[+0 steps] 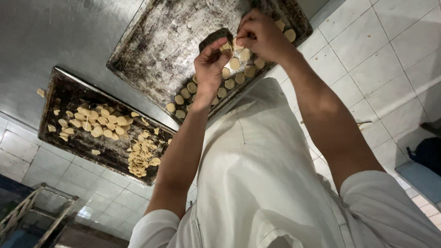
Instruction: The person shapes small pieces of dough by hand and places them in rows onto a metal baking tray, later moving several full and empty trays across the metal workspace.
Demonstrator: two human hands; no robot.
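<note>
Nearest the camera, filling the lower middle of the frame, is the person's white apron, with both bare forearms reaching away toward the top centre. The left hand [210, 69] is curled with its fingertips pinched on a small pale dough piece [225, 47], and the right hand [262, 36] is closed, thumb and fingers pinching at the same spot just beside it. Beneath them lies a dark, floured baking tray [161, 41] with rows of round dough discs [229, 78] along its near edge. At the left of the frame a second dark tray [69, 133] carries a loose pile of dough pieces [98, 121] and a smaller heap [141, 158]. Both trays rest on a steel table [46, 36], with white floor tiles [390, 59] at the right. The soft piece could tear or drop if the pinch slips, and a falling wrist could flatten the laid discs. The right hand's fingers hide what they grip, the near tray's far corner is cut off, and a dark object behind the hands is unclear.
</note>
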